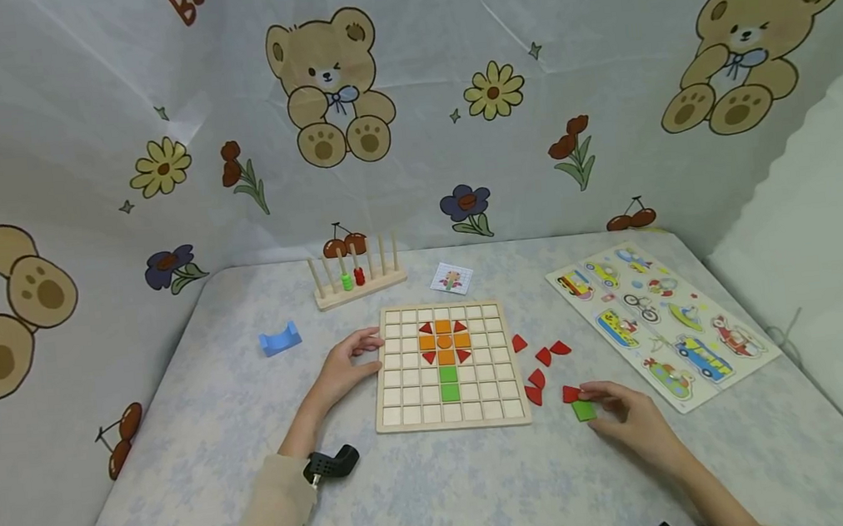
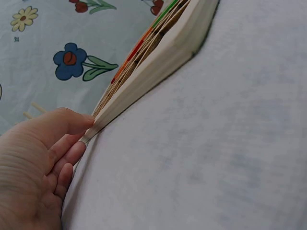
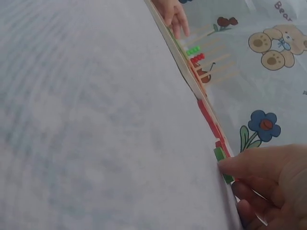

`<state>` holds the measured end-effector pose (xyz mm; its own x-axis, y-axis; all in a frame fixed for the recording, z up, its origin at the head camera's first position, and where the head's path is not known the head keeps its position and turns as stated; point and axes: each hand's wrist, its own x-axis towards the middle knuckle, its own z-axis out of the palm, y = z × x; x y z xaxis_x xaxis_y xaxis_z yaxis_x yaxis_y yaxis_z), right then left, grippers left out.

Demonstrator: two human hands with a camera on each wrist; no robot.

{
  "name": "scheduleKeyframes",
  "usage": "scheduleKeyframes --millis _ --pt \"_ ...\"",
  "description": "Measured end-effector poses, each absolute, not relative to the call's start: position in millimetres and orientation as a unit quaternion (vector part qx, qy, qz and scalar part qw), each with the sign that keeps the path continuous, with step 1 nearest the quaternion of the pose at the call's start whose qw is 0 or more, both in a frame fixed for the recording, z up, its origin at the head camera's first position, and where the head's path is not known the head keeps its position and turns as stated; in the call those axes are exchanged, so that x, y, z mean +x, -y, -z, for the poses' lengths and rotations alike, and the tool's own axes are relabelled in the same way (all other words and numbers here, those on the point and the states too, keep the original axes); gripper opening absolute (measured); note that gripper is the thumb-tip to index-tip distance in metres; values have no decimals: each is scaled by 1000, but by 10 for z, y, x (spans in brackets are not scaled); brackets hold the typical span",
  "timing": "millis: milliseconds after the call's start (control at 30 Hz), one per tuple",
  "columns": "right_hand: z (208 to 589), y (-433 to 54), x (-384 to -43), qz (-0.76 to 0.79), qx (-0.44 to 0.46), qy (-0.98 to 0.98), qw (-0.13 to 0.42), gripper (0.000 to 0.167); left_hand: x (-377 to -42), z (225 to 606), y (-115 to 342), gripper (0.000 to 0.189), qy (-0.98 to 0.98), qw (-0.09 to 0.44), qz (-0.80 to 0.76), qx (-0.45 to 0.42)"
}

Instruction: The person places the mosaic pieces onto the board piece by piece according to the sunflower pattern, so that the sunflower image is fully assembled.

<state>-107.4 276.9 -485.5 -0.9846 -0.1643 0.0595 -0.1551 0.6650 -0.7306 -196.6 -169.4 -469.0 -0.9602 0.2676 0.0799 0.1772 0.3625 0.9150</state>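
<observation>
A square wooden grid board lies mid-table, with a flower pattern of orange, red and green tiles in its cells. My left hand grips the board's left edge. In the left wrist view, the thumb lies at the rim and the other fingers curl below it. Right of the board, my right hand pinches a green square tile between thumb and fingers, close over the table. A red quarter-round tile touches the green one in the head view. Several more red tiles lie scattered beside the board.
A peg rack with green and red beads stands behind the board, near a small picture card. To the left is a blue curved block. A vehicle puzzle board lies at the right. A bear-print cloth hangs behind the table.
</observation>
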Motion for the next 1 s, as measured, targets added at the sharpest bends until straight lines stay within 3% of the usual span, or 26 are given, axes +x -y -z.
scheduleKeyframes --millis 300,567,1000 --pt "4811 -2633 -1070 438 -103 -893 17 42 -2097 4947 1732 58 -827 38 -545 131" --pt "4718 -2074 -1274 480 -202 -853 -28 41 -2154 5094 1778 58 -824 37 -550 129" --pt "4805 -1176 -1447 513 -233 -823 65 40 -2155 5070 1789 57 -824 35 -550 130"
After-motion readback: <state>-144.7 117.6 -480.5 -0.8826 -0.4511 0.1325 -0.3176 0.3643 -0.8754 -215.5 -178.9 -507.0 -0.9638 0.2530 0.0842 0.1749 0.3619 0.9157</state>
